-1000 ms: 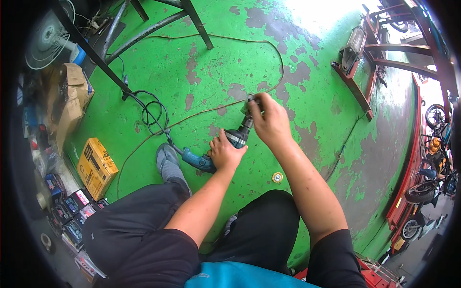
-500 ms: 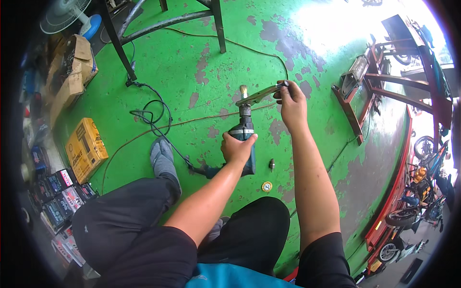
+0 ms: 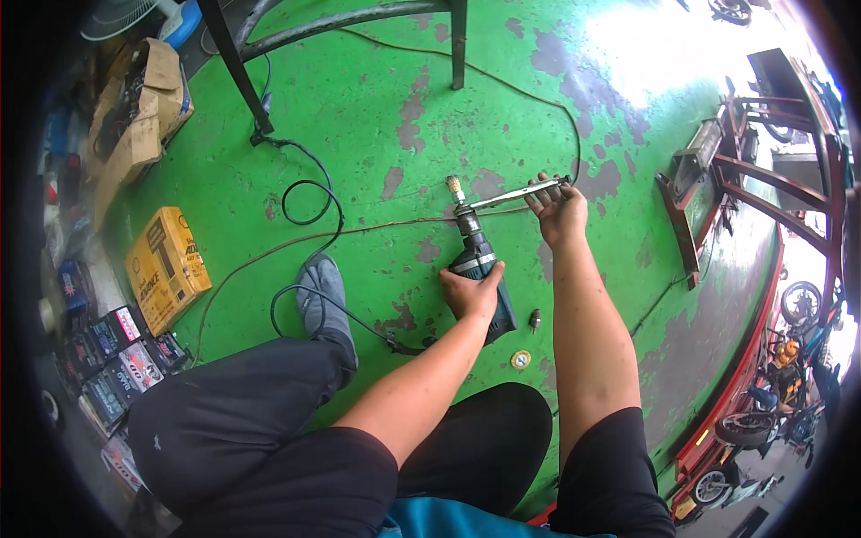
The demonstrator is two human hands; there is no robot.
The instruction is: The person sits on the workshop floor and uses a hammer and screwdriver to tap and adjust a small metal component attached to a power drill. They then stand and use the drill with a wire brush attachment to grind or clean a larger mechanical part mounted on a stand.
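Observation:
A dark teal power drill (image 3: 504, 300) lies on the green floor in front of me, nose pointing away. My left hand (image 3: 471, 291) is closed around its body. A brass-coloured brush-like tip (image 3: 454, 186) sticks out of the drill's metal chuck (image 3: 468, 222). A long silver hand tool (image 3: 513, 194) meets the drill's nose just behind that tip; its exact kind is unclear. My right hand (image 3: 563, 213) holds the far end of its handle, palm turned up, fingers against it. Nearer me lie a small dark metal fitting (image 3: 535, 320) and a round yellow-and-white disc (image 3: 520, 360).
A dark cord (image 3: 336, 202) loops across the floor at left, with a thin brown hose (image 3: 269, 244) behind the drill. A black metal stand (image 3: 359, 27) rises beyond. Yellow box (image 3: 166, 269) and battery boxes (image 3: 112, 359) line the left; a red frame (image 3: 762, 179) stands right.
The view has shifted, so the scene sits further right and lower. My right hand has turned palm-up on the handle, and the silver tool and drill have changed angle.

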